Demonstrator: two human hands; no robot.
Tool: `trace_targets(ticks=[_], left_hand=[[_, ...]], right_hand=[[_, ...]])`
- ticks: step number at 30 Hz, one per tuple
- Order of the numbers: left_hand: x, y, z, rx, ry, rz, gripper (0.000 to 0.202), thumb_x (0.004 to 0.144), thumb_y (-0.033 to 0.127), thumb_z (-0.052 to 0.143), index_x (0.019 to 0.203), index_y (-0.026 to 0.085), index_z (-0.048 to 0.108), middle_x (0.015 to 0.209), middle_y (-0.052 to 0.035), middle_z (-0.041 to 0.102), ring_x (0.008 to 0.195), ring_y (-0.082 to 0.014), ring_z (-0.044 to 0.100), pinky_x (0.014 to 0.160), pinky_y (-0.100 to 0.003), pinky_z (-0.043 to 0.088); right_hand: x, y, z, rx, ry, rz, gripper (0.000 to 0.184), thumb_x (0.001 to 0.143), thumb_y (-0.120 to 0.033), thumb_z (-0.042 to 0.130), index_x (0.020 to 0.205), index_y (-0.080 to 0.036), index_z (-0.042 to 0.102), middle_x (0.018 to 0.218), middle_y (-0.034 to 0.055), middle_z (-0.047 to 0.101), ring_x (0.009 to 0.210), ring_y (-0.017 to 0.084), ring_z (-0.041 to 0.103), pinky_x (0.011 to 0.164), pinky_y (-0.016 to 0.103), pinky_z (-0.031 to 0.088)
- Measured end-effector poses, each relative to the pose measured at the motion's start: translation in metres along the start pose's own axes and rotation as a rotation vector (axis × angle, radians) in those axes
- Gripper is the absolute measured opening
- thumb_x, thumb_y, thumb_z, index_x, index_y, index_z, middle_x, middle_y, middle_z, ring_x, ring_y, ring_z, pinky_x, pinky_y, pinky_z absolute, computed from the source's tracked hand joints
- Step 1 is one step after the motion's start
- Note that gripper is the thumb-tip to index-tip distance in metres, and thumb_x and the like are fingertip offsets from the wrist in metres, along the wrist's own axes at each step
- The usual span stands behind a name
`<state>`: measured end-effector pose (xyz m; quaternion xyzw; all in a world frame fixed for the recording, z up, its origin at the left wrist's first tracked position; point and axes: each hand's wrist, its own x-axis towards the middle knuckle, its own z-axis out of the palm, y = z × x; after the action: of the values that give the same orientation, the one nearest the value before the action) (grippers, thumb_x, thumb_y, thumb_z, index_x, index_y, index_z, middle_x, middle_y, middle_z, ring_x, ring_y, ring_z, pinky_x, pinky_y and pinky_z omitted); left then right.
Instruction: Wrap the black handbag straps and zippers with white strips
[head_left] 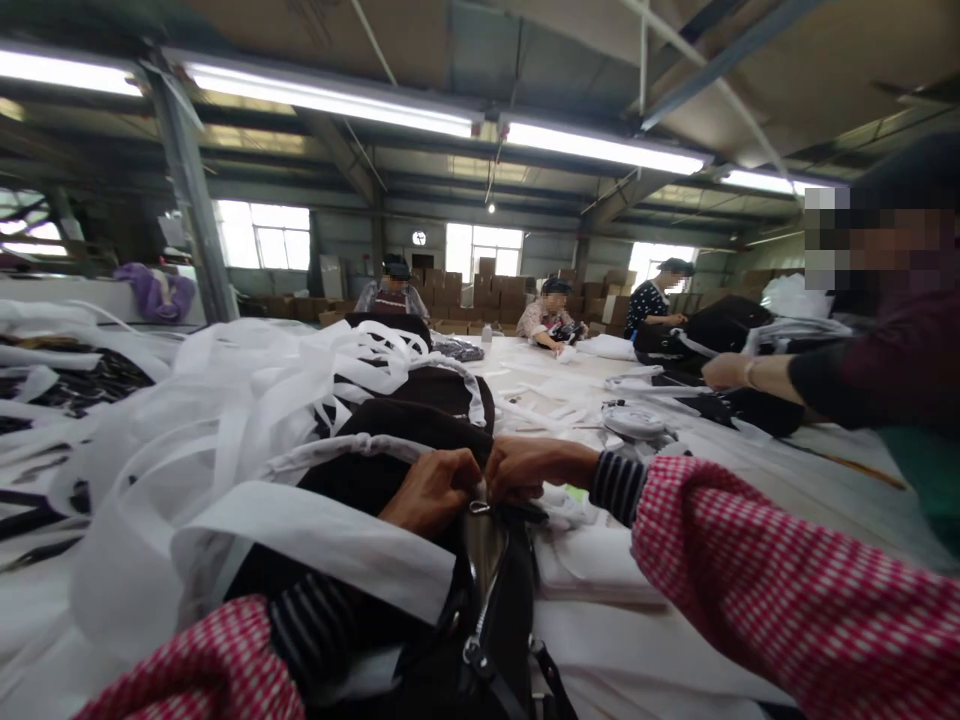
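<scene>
A black bag (502, 600) with silver zips and buckled straps lies in front of me. My left hand (435, 490) reaches across it, fingers closed in a pinch at the bag's upper part. Close against it, my right hand (529, 465) is also closed there, coming from the right. Just beneath the fingertips shows a silver metal loop (478, 507). The exact part between the fingers is hidden. A wide white strip (322, 540) crosses over my left wrist. Behind my left hand runs a handle wrapped in white (345, 450).
Curled white strips (225, 400) heap up on the left, beside more black bags (442, 395). A white coil (634, 420) and loose scraps lie on the white table (592, 640). At right, a co-worker's hand (727, 372) touches black bags; other people work farther back.
</scene>
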<state>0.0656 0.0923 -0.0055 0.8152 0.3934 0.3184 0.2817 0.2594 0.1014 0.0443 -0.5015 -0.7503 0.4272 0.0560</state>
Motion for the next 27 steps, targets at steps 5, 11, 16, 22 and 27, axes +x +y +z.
trace_targets(ticks=[5,11,16,22,27], left_hand=[[0.008,-0.009,-0.004,-0.067,-0.008,0.018,0.013,0.066,0.021,0.060,0.072,0.016,0.071,0.072,-0.0030,0.071,0.074,-0.0207,0.065,0.069,-0.030,0.045],[0.017,0.005,-0.013,-0.153,0.053,0.030,0.016,0.069,0.025,0.064,0.081,0.018,0.071,0.077,-0.0005,0.071,0.079,-0.0199,0.065,0.076,-0.030,0.046],[0.028,0.007,-0.002,-0.077,0.109,0.111,0.013,0.072,0.029,0.065,0.079,0.019,0.068,0.074,0.0004,0.067,0.073,-0.0186,0.061,0.070,-0.030,0.043],[0.020,-0.011,0.021,-0.245,0.256,0.000,0.018,0.071,0.033,0.069,0.078,0.021,0.057,0.069,0.0036,0.059,0.063,-0.0147,0.053,0.059,-0.026,0.042],[0.012,0.005,0.020,-0.231,0.305,0.027,0.017,0.072,0.032,0.068,0.078,0.021,0.057,0.069,0.0041,0.058,0.062,-0.0136,0.052,0.057,-0.025,0.041]], right_hand=[[0.000,0.006,0.005,0.104,0.024,-0.027,0.010,0.067,-0.009,0.063,0.057,-0.013,0.062,0.043,-0.0052,0.050,0.036,0.007,0.042,0.036,0.016,0.030],[-0.011,0.026,0.008,0.303,0.188,-0.168,0.004,0.066,-0.016,0.069,0.067,-0.013,0.071,0.052,-0.0037,0.061,0.043,0.008,0.053,0.041,0.017,0.038],[-0.021,0.034,0.018,0.500,0.243,-0.244,0.017,0.067,-0.029,0.076,0.073,-0.012,0.073,0.059,-0.0004,0.066,0.047,0.009,0.057,0.041,0.017,0.036],[-0.032,0.041,0.020,0.632,0.368,-0.205,0.018,0.069,-0.026,0.072,0.080,-0.013,0.072,0.073,0.0028,0.072,0.052,0.009,0.062,0.041,0.017,0.035],[-0.033,0.045,0.015,0.520,0.488,-0.210,0.012,0.069,-0.019,0.067,0.077,-0.013,0.072,0.063,-0.0008,0.065,0.049,0.007,0.054,0.041,0.018,0.025]])
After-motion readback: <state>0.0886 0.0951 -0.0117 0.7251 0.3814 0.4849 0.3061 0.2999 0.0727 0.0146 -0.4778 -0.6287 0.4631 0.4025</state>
